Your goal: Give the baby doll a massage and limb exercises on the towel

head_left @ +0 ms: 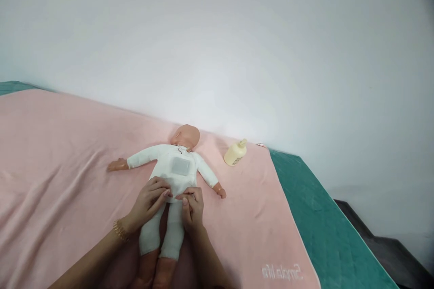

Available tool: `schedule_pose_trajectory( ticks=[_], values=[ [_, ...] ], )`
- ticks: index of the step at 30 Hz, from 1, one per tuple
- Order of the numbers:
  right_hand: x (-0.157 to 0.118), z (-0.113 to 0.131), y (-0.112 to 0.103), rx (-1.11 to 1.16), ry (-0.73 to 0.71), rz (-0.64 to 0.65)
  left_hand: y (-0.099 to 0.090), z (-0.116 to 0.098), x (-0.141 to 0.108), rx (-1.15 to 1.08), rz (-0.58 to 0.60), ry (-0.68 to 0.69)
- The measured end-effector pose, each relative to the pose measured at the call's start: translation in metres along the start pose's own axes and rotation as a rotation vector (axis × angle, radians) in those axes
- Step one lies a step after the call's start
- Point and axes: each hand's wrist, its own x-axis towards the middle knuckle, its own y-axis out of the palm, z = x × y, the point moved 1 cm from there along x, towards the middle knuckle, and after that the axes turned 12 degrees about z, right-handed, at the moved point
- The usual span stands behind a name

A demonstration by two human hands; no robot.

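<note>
A baby doll with a soft white cloth body lies stretched out on a pink blanket. Its bald head points toward the wall, and its arms are spread. A grey rectangular patch shows on the torso. At the doll's lower belly, my left hand pinches the white cloth between thumb and fingers. Close beside it, my right hand is closed at the same edge of cloth, fingers bent. Whether this cloth is a separate piece or part of the body, I cannot tell.
Right of the doll's head, a pale yellow pump bottle leans on the blanket near the white wall. A green quilted mattress cover shows past the blanket's right edge. Beyond it is a dark piece of furniture.
</note>
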Motion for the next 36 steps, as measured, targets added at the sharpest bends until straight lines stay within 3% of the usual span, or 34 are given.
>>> schedule_pose_trajectory(
  ticks=[7,13,18,25,36],
  values=[
    [0.007,-0.006,0.005,-0.019,0.072,0.034,0.003,0.015,0.002,0.035,0.051,-0.042],
    [0.011,-0.013,0.009,0.002,0.210,0.069,0.004,0.012,0.007,0.059,0.055,-0.098],
    [0.012,-0.010,0.007,-0.002,0.169,0.069,0.003,0.011,0.005,0.043,0.031,-0.122],
    [0.010,-0.004,0.003,-0.068,0.101,0.039,0.003,0.014,-0.004,0.118,-0.065,0.004],
    [0.017,-0.012,0.008,-0.019,0.212,0.070,0.007,0.025,0.004,0.153,-0.015,-0.122]
  ],
)
